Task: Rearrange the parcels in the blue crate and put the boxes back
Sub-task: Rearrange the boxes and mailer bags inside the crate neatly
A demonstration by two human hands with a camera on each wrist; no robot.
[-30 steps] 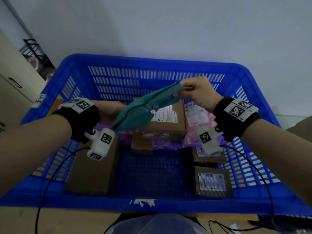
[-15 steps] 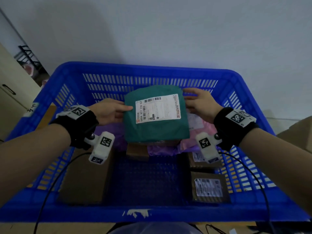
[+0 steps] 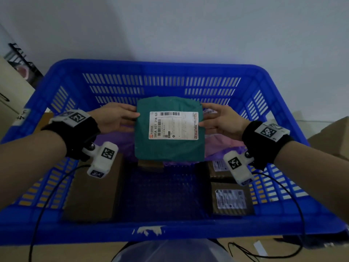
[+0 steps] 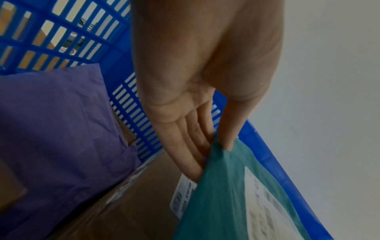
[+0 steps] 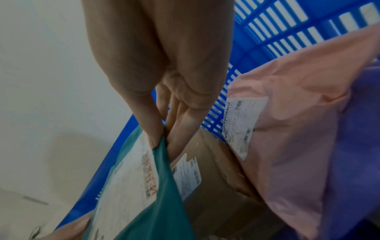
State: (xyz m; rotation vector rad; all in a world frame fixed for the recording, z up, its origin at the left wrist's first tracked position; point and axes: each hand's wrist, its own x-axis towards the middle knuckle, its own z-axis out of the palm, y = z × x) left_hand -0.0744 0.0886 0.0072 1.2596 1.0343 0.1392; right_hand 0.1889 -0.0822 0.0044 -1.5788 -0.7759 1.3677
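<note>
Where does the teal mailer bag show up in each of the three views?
Head: teal mailer bag at centre, label up, held at both side edges.
Left wrist: lower right, pinched by the left hand.
Right wrist: lower left, pinched by the right hand.
Shared landmark: blue crate.

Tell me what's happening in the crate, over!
Left hand and right hand pinch the green parcel by its side edges. It hangs label-up over a brown box. Nothing blocking.
</note>
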